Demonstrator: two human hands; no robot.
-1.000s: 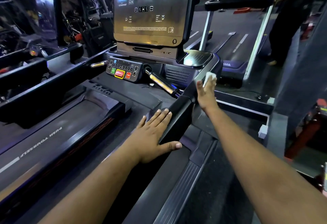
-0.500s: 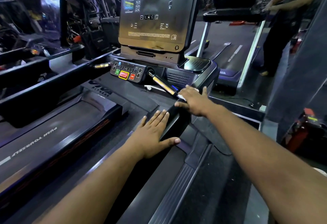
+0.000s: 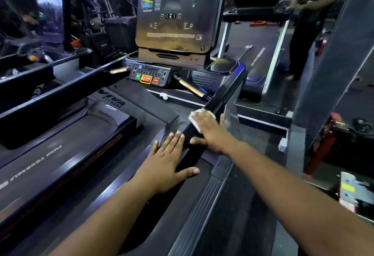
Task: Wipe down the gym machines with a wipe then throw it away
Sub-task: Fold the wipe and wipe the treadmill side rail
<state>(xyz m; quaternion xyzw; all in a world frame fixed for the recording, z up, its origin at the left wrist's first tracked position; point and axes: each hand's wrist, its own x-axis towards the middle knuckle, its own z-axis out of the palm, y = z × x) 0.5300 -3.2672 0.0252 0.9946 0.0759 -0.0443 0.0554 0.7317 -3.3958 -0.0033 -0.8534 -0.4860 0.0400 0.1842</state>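
A black treadmill stands in front of me, with a big console screen (image 3: 178, 12) and a button panel (image 3: 149, 76). Its right handrail (image 3: 224, 95) runs from the console down toward me. My right hand (image 3: 210, 130) presses a white wipe (image 3: 195, 119) flat on top of that rail, fingers laid over it and thumb on the rail's near side. The wipe shows only at the fingertips. My left hand (image 3: 168, 164) rests flat on the lower end of the same rail, fingers straight, thumb spread to the right.
The treadmill belt (image 3: 66, 150) lies to the left, with another treadmill (image 3: 52, 16) beyond it. A person (image 3: 307, 23) stands at a treadmill at the back right. A grey pillar (image 3: 334, 73) and red equipment (image 3: 323, 144) are on the right.
My right hand has slid the wipe down the handrail from its upper end toward my left hand. The left hand has stayed in place.
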